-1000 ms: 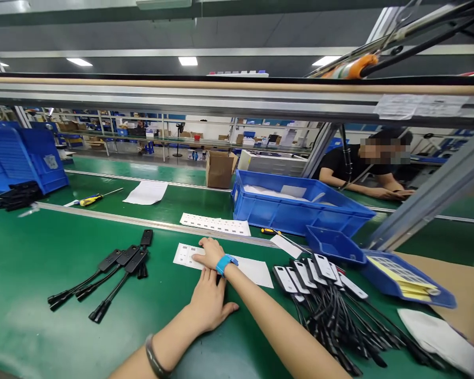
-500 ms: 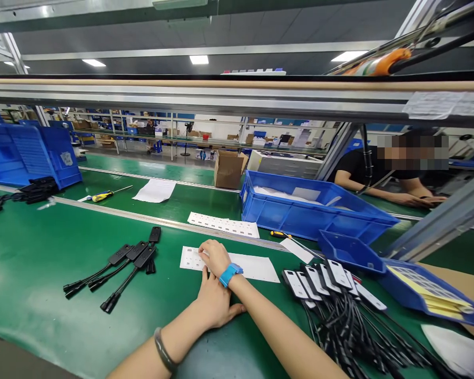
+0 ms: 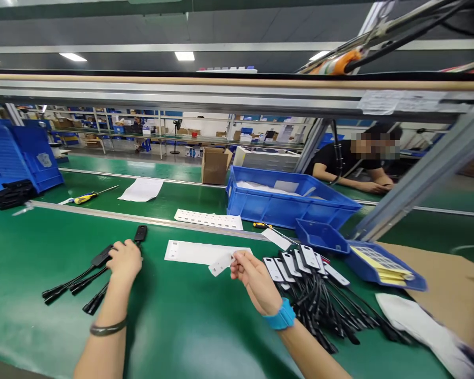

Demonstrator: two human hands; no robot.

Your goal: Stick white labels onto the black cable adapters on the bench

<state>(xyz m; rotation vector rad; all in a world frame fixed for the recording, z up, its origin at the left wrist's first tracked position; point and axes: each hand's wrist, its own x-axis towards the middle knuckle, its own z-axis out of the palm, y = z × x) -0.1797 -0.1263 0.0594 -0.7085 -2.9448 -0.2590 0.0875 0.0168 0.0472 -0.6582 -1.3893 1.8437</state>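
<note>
My left hand [image 3: 125,259] is curled down over one of several small black boxes with cables, its fingers wrapped round it and hiding most of it. Another black box [image 3: 102,256] lies just left of the fingers, and one more [image 3: 141,232] sits above them. Between thumb and forefinger, my right hand [image 3: 256,276] pinches a small white label [image 3: 220,264] by its right end. The label hangs tilted over the edge of a white label strip [image 3: 193,253], which lies flat and has printed marks at its left end.
To the right lies a pile of cabled boxes with white faces [image 3: 290,263]. Behind are a large blue bin [image 3: 288,202], a small blue tray [image 3: 324,239], a screwdriver [image 3: 87,197] and another label sheet [image 3: 208,219]. A co-worker [image 3: 339,163] sits beyond the frame post.
My hands have parted. The left has moved left onto the black boxes; the right has lifted a label off the strip and moved right. The view has shifted.
</note>
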